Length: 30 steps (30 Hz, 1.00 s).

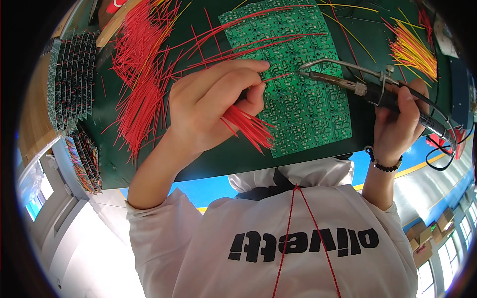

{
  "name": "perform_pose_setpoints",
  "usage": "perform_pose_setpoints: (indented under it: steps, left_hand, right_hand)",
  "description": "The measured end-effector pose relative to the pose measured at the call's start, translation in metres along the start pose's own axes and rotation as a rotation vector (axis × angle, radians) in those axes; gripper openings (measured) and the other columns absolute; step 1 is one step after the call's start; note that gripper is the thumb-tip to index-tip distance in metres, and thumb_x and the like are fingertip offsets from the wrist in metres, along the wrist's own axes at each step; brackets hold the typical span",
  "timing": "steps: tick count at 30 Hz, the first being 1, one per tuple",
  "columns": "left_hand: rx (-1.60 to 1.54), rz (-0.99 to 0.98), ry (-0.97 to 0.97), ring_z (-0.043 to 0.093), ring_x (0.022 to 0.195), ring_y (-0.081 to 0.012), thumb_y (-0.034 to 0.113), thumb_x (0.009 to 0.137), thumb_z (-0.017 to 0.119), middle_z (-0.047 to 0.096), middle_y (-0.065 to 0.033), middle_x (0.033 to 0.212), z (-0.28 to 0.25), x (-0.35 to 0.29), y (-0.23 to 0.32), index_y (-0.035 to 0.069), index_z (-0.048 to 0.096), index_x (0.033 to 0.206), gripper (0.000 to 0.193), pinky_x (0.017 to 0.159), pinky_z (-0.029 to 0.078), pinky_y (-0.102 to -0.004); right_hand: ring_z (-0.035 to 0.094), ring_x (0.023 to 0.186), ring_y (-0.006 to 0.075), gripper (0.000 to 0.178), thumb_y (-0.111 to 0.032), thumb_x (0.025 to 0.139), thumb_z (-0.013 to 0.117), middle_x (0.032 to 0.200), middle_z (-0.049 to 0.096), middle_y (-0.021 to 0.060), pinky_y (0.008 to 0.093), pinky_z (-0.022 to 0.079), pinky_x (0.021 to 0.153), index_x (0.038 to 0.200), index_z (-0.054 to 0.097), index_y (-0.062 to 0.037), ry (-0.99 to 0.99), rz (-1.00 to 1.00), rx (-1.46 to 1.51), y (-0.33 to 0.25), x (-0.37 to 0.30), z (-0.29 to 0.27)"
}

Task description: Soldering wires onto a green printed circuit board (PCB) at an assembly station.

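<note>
A green circuit board panel lies on the dark green tabletop, divided into many small repeated boards. My left hand is closed around a bundle of short red wires over the panel's left side. One red wire pokes out from its fingertips toward the panel's middle. My right hand grips a soldering iron with a thin curved metal tube clamped along it. The iron's tip is over the panel, near the end of that wire; whether they touch I cannot tell. Several long red wires lie across the panel's upper part.
A large heap of red wires spreads left of my left hand. Yellow and red wires lie in a bunch at the far right. Stacked circuit boards stand at the left edge. The iron's black cable loops at the right.
</note>
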State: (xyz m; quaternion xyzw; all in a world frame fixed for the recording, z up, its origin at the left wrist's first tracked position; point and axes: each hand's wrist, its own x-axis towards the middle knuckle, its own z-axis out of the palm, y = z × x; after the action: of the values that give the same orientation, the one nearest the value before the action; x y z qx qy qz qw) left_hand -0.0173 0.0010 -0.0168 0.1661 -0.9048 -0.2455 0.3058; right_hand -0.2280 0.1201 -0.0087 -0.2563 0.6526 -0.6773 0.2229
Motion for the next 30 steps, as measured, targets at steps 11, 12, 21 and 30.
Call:
perform_pose_setpoints:
  steps: [11, 12, 21, 30]
  left_hand:
    - [-0.004, -0.005, 0.009, 0.06, 0.065, -0.0187, -0.008, 0.064, 0.063, 0.062, -0.0159, 0.081, 0.001, 0.0, 0.0, -0.004, 0.055, 0.078, 0.016, 0.056, 0.05, -0.0236]
    - [0.002, 0.016, 0.007, 0.059, 0.064, -0.0176, -0.007, 0.066, 0.062, 0.062, -0.0158, 0.082, 0.0, -0.001, -0.001, -0.004, 0.055, 0.079, 0.015, 0.054, 0.048, -0.0222]
    - [-0.228, 0.033, 0.152, 0.055, 0.061, -0.017, -0.001, 0.08, 0.045, 0.058, -0.0155, 0.087, -0.009, 0.002, -0.006, -0.001, 0.053, 0.084, 0.009, 0.051, 0.043, -0.022]
    - [-0.696, -0.147, 0.484, 0.041, 0.05, -0.0134, 0.016, 0.09, 0.034, 0.049, -0.0102, 0.065, -0.03, -0.002, -0.015, 0.002, 0.039, 0.096, 0.016, 0.046, 0.036, -0.0242]
  right_hand:
    - [0.037, 0.035, 0.0061, 0.017, -0.015, 0.07, 0.055, 0.055, 0.045, 0.0028, 0.017, 0.027, 0.03, 0.065, 0.044, -0.0024, 0.009, 0.001, 0.039, 0.001, 0.001, -0.001]
    - [0.037, 0.035, 0.0058, 0.018, -0.015, 0.07, 0.056, 0.055, 0.045, 0.0026, 0.0169, 0.027, 0.03, 0.065, 0.044, -0.0023, 0.004, 0.004, 0.043, 0.001, 0.001, -0.001]
    - [0.036, 0.037, 0.0038, 0.019, -0.016, 0.07, 0.057, 0.054, 0.042, -0.0003, 0.0157, 0.027, 0.03, 0.064, 0.044, -0.0031, 0.02, 0.014, 0.033, -0.002, 0.0, -0.001]
    - [0.034, 0.038, 0.0063, 0.014, -0.013, 0.076, 0.048, 0.058, 0.048, 0.0056, 0.0175, 0.029, 0.034, 0.07, 0.044, -0.0011, -0.036, 0.018, -0.008, -0.001, 0.001, -0.007]
